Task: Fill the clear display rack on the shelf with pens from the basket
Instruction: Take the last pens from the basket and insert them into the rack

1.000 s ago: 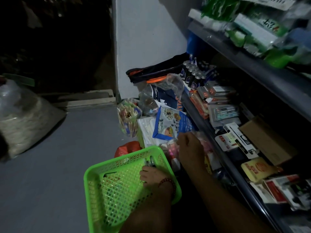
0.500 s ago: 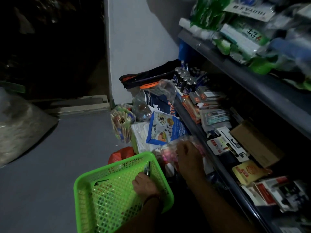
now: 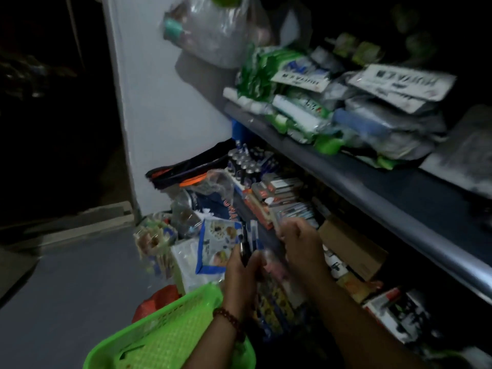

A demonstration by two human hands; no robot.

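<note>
My left hand [image 3: 239, 275], with a bead bracelet on the wrist, is raised above the green mesh basket [image 3: 162, 339] and grips a dark pen [image 3: 244, 252] that points upward. My right hand [image 3: 299, 242] is curled just to its right, at the front edge of the lower shelf [image 3: 269, 235]. A blurred clear plastic item with pink contents [image 3: 274, 269] lies between and below the two hands; whether my right hand holds it is unclear. The basket's inside is mostly cut off by the frame edge.
Lower shelf holds small boxes [image 3: 282, 187], dark bottles [image 3: 243, 166] and a cardboard box [image 3: 351, 246]. Upper shelf [image 3: 372, 182] carries green and white packets. Blue-edged bags [image 3: 217, 246] and a red bag [image 3: 159, 299] crowd the floor beside the basket. Grey floor lies left.
My left hand has lifted out of the basket with a pen, up toward my right hand. The view has tilted upward, showing more of the upper shelf.
</note>
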